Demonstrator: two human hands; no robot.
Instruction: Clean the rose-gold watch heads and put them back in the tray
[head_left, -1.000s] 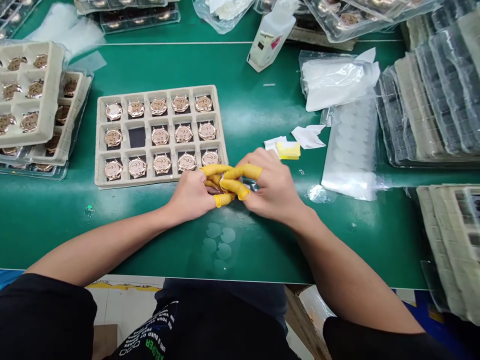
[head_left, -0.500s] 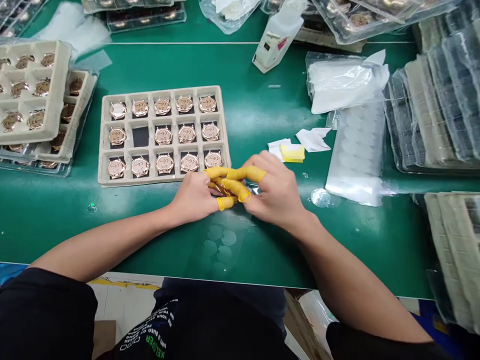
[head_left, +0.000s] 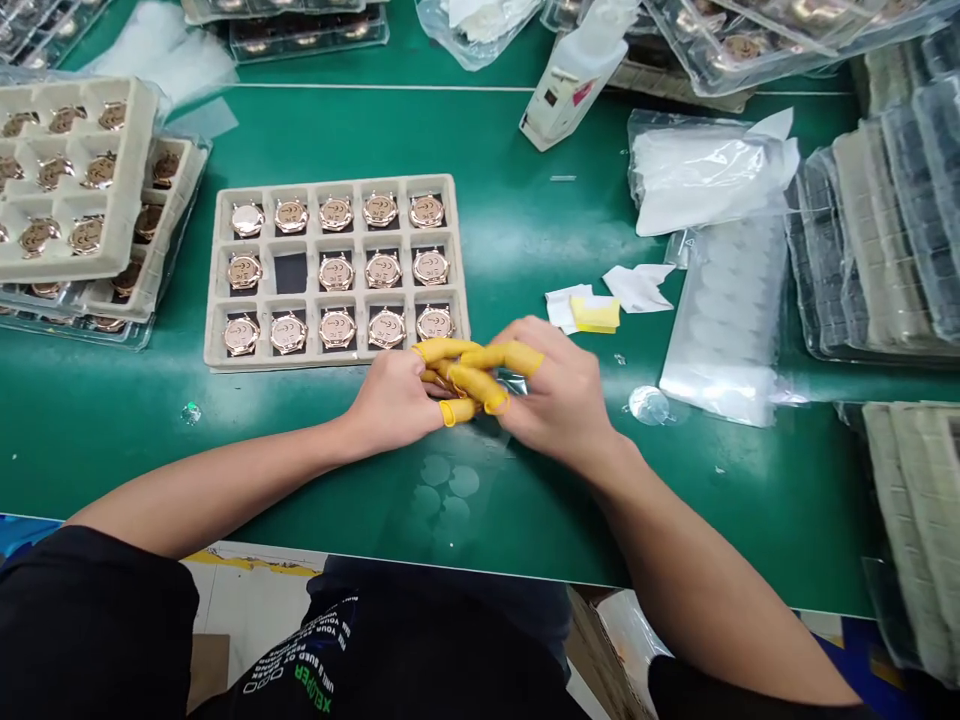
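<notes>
My left hand [head_left: 401, 400] and my right hand [head_left: 556, 395] meet in front of the tray, with yellow finger cots on their fingertips. Both are closed around a small rose-gold watch case [head_left: 437, 390], which the fingers hide almost wholly. A shiny clear scrap [head_left: 514, 381] shows beside my right fingers. Just behind the hands lies a beige tray [head_left: 211, 300] of rose-gold watch cases, backs up, on dark pads. Its middle-row pocket, second from the left, holds only a dark pad [head_left: 291, 273].
Stacked watch trays [head_left: 135, 200] stand at left. On the right are paper scraps [head_left: 637, 287], a yellow pad [head_left: 596, 314], a bag of white sheets [head_left: 697, 175], a clear sticker sheet [head_left: 724, 320] and stacked empty trays [head_left: 870, 240]. A white bottle [head_left: 574, 80] stands behind. Clear round films [head_left: 448, 485] lie in front.
The whole view has shifted slightly, so the table's things sit a little further right. Both hands stay together in nearly the same grip.
</notes>
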